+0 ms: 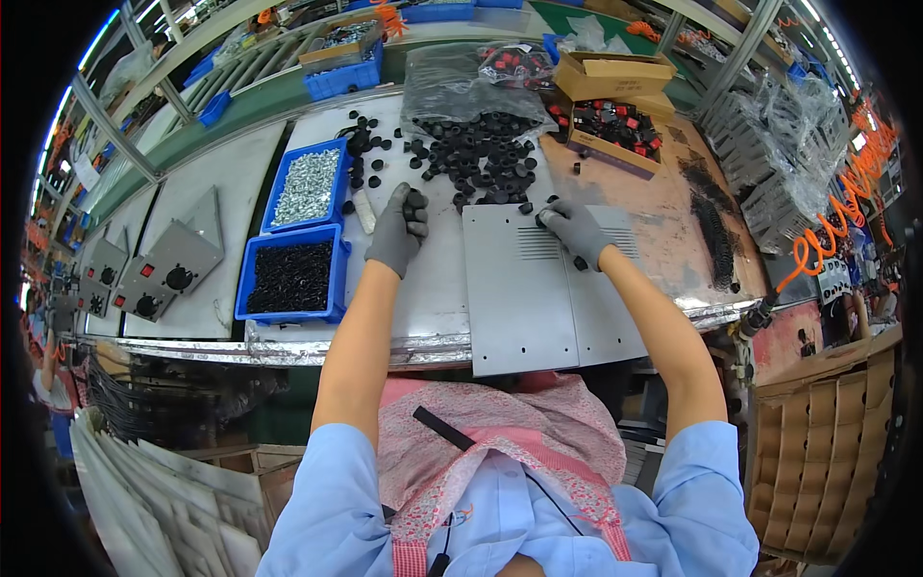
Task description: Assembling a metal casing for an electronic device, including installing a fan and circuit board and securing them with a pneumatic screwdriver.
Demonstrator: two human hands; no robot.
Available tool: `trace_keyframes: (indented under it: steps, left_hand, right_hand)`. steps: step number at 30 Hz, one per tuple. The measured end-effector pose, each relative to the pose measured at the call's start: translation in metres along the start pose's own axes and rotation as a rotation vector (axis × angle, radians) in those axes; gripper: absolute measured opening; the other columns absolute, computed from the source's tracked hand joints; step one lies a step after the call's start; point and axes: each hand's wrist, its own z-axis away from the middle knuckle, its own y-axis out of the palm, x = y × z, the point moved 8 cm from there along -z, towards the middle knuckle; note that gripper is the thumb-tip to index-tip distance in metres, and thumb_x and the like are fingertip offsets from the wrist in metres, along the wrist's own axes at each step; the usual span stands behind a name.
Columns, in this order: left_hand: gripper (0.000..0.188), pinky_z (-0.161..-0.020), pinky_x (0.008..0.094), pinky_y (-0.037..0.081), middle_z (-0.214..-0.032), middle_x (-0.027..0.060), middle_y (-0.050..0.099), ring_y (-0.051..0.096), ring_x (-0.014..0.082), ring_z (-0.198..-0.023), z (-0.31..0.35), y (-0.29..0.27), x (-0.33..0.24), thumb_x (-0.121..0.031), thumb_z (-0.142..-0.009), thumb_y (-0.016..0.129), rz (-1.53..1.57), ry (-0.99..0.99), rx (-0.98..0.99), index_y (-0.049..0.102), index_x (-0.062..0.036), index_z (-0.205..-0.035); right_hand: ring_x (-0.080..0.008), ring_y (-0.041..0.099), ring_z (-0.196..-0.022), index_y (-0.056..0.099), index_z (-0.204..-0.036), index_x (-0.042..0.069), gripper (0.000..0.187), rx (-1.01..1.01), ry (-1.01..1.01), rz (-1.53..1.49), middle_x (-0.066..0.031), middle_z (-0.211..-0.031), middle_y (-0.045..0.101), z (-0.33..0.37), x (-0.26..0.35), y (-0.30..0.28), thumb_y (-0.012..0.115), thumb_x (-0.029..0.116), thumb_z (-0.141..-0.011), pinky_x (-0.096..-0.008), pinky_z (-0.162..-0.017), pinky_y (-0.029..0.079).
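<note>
Two gloved hands, mine, mid-frame. Left hand: fingers curled around several black caps, left of the panels and apart from them. Right hand: fingertips bent together at one small black cap; whether they pinch it, I cannot tell. Two grey panels, right of centre, slotted near their upper ends, long axes running up and down the frame; my right hand is nearer, over those upper ends. One cap pile, upper centre, above and between my hands. One blue bin of silvery parts, left of centre; one blue bin of black parts, just below it.
</note>
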Motion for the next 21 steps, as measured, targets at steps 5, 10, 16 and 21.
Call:
trace_keyframes:
  steps: [5,10,16,21]
  left_hand:
    - [0.026,-0.045,0.0169,0.045,-0.082,0.0045,0.064,0.057,0.0114,-0.063,0.039,0.037,0.014,-0.034,-0.095,0.051,-0.018,-0.095,-0.176,0.058,-0.0092,-0.092]
    - [0.031,-0.042,0.0149,0.037,-0.084,0.0029,0.062,0.053,0.0075,-0.06,0.049,0.053,0.02,-0.039,-0.095,0.049,-0.381,-0.102,-0.082,0.058,-0.0089,-0.099]
    - [0.033,-0.042,0.0173,0.032,-0.08,0.0025,0.061,0.05,0.0055,-0.055,0.062,0.093,0.027,-0.039,-0.096,0.046,-0.75,-0.038,0.044,0.057,-0.0084,-0.101]
    - [0.03,-0.045,0.0232,0.038,-0.076,0.0043,0.061,0.052,0.008,-0.052,0.066,0.118,0.032,-0.034,-0.096,0.046,-1.136,-0.054,0.067,0.057,-0.0065,-0.099]
  right_hand:
    - [-0.0304,0.061,-0.095,0.06,-0.111,0.004,0.04,-0.049,0.025,0.116,-0.0189,-0.099,0.065,-0.018,-0.012,-0.003,0.059,0.032,-0.083,-0.0354,-0.086,0.045]
    - [-0.0314,0.061,-0.098,0.061,-0.107,0.007,0.036,-0.208,-0.063,0.251,-0.0171,-0.104,0.064,-0.015,0.005,-0.014,0.061,0.032,-0.082,-0.0367,-0.086,0.046]
    - [-0.03,0.06,-0.103,0.062,-0.106,0.01,0.036,-0.032,-0.246,0.543,-0.0143,-0.108,0.064,-0.009,0.056,0.016,0.062,0.036,-0.082,-0.0384,-0.088,0.046]
    - [-0.0297,0.062,-0.097,0.062,-0.105,0.01,0.037,-0.024,-0.189,0.409,-0.0141,-0.1,0.066,-0.022,0.054,0.005,0.062,0.038,-0.082,-0.038,-0.085,0.046]
